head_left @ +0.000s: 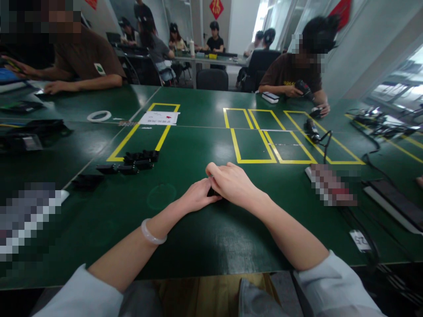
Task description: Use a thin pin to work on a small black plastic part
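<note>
Above the middle of the green table (132,237), my left hand (197,196) and my right hand (234,184) meet with their fingers closed. A small black piece (211,192) shows in the gap between them, mostly hidden by the fingers, so its kind cannot be made out. My right hand lies over it from above, while the left thumb and fingers hold it from the side. To the left of my hands several small black plastic pieces (134,162) lie grouped by a yellow tape outline (115,158).
A white paper (160,118) and a white ring (99,116) lie farther back on the left. Yellow tape rectangles (256,161) mark the right side. Cables (373,132) and a black handheld device (311,130) lie right. Across the table, a person (297,72) holds a power tool.
</note>
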Demonstrator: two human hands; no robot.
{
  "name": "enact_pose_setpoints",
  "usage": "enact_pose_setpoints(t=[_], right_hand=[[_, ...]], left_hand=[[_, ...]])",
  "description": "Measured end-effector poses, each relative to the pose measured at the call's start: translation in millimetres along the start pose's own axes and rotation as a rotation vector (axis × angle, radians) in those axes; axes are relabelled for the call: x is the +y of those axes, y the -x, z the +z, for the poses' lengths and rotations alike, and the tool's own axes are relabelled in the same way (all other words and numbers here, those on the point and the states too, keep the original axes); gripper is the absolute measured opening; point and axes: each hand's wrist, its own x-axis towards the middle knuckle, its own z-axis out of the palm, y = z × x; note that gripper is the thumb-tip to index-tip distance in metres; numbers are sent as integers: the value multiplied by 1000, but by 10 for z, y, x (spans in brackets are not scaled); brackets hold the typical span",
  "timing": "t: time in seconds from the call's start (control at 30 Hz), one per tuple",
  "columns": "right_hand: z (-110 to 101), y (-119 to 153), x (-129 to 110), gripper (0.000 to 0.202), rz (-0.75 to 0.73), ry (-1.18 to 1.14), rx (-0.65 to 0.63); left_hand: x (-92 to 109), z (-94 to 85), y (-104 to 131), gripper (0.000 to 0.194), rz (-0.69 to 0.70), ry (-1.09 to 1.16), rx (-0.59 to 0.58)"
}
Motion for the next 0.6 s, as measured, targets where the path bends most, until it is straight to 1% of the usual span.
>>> enact_pose_setpoints(t=[0.1,0.17,0.23,0.37,0.47,0.6], right_hand=[[12,3,17,11,-2,-18,6],[23,4,26,15,-1,3,4],[31,5,31,18,6,32,-2],[23,12,30,13,10,-6,-8],[24,15,28,12,0,-32,-4],[27,14,15,17,2,30,-12]], left_hand=[[10,-9,0,25,10,-28,-5],[24,-18,2,25,11,-30,-8],[33,-23,2,27,-1,-37,-12],[31,-20,3,35,-20,-49,-5],[26,-20,4,30,-1,-35,-9],[25,-26,1,28,-8,-21,-21]])
